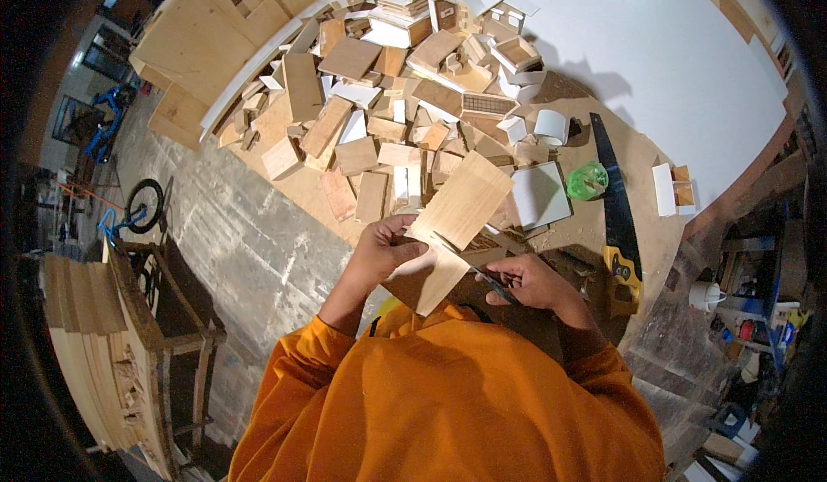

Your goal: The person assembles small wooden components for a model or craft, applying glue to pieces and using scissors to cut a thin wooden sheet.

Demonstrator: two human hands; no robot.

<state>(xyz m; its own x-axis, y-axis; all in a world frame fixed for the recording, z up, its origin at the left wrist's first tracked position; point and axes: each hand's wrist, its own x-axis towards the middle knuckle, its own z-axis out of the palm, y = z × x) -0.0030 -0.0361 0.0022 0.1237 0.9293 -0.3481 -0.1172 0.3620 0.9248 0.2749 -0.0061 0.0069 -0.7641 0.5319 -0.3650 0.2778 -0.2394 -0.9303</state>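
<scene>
My left hand (388, 249) is closed around the left edge of a pale wooden piece (465, 199), thumb on top. The piece has an upper panel and a smaller lower panel (439, 279), which look set at an angle; I cannot tell how they join. Between the panels lies the thin dark blade of a narrow tool (498, 289). Its handle end sits in my closed right hand (532, 280). Whether it is a knife or a file is unclear. Both hands are held in front of my orange top, at the near edge of the work table.
Small wooden blocks and miniature wooden furniture (353, 155) crowd the table. A handsaw (622, 223) with a yellow handle lies at the right, beside a green plastic item (587, 181). A white sheet (655, 68) covers the far right. Stacked boards (86, 335) stand at the lower left.
</scene>
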